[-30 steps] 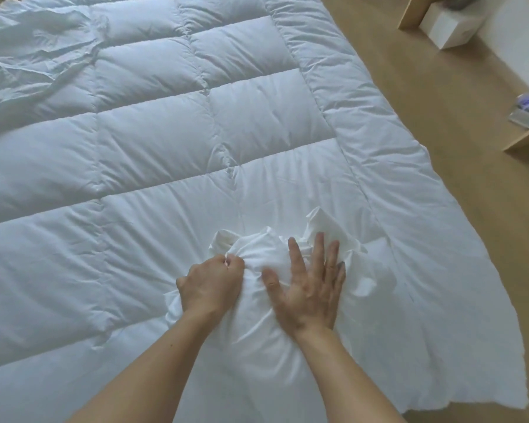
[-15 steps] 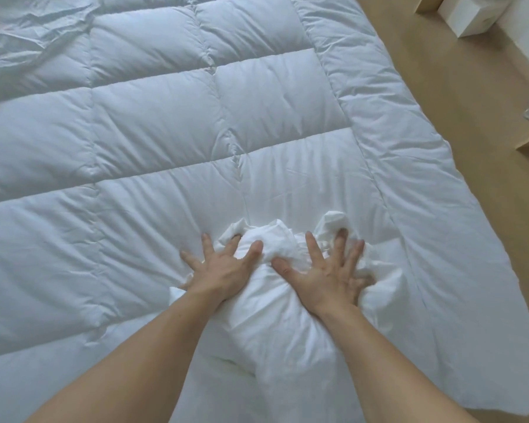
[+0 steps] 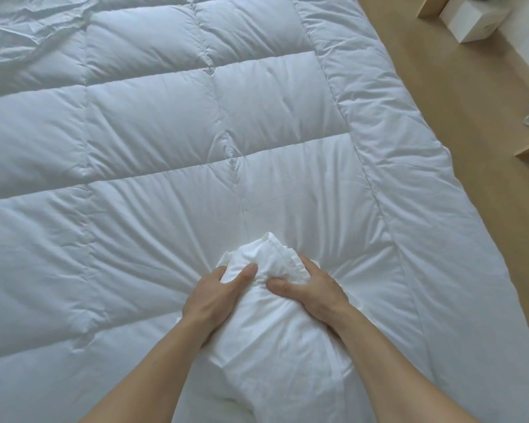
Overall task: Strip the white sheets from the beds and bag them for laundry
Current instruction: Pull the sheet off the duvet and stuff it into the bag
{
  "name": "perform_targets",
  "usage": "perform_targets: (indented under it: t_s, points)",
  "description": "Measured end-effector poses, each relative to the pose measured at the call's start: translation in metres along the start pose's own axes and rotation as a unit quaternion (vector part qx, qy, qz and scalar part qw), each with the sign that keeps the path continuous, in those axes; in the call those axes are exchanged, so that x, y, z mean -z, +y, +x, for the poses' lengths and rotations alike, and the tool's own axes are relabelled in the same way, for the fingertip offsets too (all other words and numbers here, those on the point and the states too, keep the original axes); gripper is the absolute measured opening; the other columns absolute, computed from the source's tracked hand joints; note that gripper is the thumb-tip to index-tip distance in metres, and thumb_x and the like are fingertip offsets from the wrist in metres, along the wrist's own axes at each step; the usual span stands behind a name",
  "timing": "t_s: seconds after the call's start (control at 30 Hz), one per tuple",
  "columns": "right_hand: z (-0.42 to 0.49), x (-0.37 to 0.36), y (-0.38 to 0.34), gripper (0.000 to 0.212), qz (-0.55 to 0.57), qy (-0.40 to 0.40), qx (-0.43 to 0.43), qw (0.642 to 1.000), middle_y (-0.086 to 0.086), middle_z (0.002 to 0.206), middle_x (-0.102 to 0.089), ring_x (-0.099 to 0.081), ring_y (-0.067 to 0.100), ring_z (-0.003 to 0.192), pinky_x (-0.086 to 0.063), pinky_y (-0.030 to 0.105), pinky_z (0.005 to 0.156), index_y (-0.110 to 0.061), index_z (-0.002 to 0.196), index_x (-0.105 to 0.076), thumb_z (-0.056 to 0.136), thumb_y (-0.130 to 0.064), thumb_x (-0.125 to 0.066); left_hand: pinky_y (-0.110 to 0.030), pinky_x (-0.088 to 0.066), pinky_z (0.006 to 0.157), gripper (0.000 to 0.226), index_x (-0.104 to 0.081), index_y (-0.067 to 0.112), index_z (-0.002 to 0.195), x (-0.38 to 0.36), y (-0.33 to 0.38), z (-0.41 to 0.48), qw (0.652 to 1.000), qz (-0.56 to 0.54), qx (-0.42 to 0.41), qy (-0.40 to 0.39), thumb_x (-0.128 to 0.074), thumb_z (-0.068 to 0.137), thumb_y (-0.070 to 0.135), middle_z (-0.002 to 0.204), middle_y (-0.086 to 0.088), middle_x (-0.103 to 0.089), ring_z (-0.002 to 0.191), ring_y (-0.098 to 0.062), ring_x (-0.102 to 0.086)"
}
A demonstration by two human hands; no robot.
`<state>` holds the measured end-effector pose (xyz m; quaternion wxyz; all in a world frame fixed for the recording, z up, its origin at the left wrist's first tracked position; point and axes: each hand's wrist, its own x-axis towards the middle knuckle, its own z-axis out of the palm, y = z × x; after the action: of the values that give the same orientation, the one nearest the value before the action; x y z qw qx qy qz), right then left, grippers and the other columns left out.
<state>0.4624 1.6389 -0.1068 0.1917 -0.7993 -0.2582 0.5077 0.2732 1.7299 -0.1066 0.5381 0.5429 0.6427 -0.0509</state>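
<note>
In the head view, the bunched white sheet (image 3: 275,325) lies on the quilted duvet (image 3: 153,166), close to the person. Its long axis runs straight away from the person, with the crumpled end pointing up the bed. The left hand (image 3: 214,297) and the right hand (image 3: 312,291) grip its 2 sides with curled fingers. At the right is a wooden floor (image 3: 458,96) with a white box (image 3: 474,16).

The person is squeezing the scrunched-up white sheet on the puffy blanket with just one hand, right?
Not quite: it is two hands, not one. The head view shows the left hand and the right hand both gripping the scrunched-up white sheet, which does lie on the puffy blanket.
</note>
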Motion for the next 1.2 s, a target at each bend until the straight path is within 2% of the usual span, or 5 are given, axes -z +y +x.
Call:
perform_targets:
  t_s: [0.1,0.3,0.8,1.03,1.2]
  points:
    - [-0.011,-0.009,0.007,0.078,0.108,-0.02,0.047,0.993,-0.02,0.101,-0.074,-0.07,0.008,0.098,-0.053,0.044,0.095,-0.05,0.111,-0.065,0.042,-0.081,-0.08,-0.045,-0.055,0.091,0.059,-0.071,0.044,0.095,-0.003,-0.007,-0.006,0.997,-0.077,-0.019,-0.016,-0.064,0.056,0.088,0.094,0.016,-0.075,0.091,-0.012,-0.071]
    - [-0.053,0.008,0.002,0.052,0.253,-0.001,0.094,0.963,-0.004,0.092,-0.077,-0.074,0.016,0.083,-0.056,0.025,0.066,-0.037,0.101,-0.072,0.053,-0.047,-0.088,-0.047,-0.057,0.089,0.047,-0.071,0.041,0.1,0.002,0.027,-0.029,0.99,-0.093,-0.104,-0.018,-0.07,0.065,0.073,0.096,0.015,-0.076,0.09,-0.009,-0.073]
    - [-0.275,0.24,-0.125,0.05,0.247,0.198,0.314,0.895,-0.019,0.09,-0.075,-0.071,0.002,0.078,-0.052,0.016,0.06,-0.05,0.09,-0.069,0.044,-0.052,-0.087,-0.051,-0.057,0.087,0.064,-0.069,0.043,0.1,0.036,0.284,-0.25,0.902,-0.112,-0.418,0.015,-0.069,0.054,0.087,0.094,0.012,-0.076,0.092,-0.016,-0.073]
    - [-0.396,0.279,-0.118,0.052,0.246,0.322,0.347,0.846,-0.028,0.09,-0.071,-0.069,-0.004,0.078,-0.051,0.011,0.057,-0.051,0.094,-0.067,0.046,-0.054,-0.088,-0.048,-0.058,0.087,0.069,-0.067,0.05,0.104,0.022,0.332,-0.352,0.844,-0.103,-0.523,-0.054,-0.067,0.049,0.092,0.096,0.017,-0.075,0.095,-0.015,-0.072]
    - [-0.469,0.296,-0.073,0.054,0.245,0.401,0.343,0.813,-0.022,0.097,-0.072,-0.07,-0.001,0.083,-0.053,0.014,0.061,-0.055,0.098,-0.067,0.049,-0.053,-0.088,-0.04,-0.06,0.075,0.06,-0.065,0.052,0.099,-0.026,0.346,-0.416,0.808,-0.078,-0.573,-0.109,-0.064,0.053,0.091,0.09,0.024,-0.072,0.079,-0.001,-0.069]
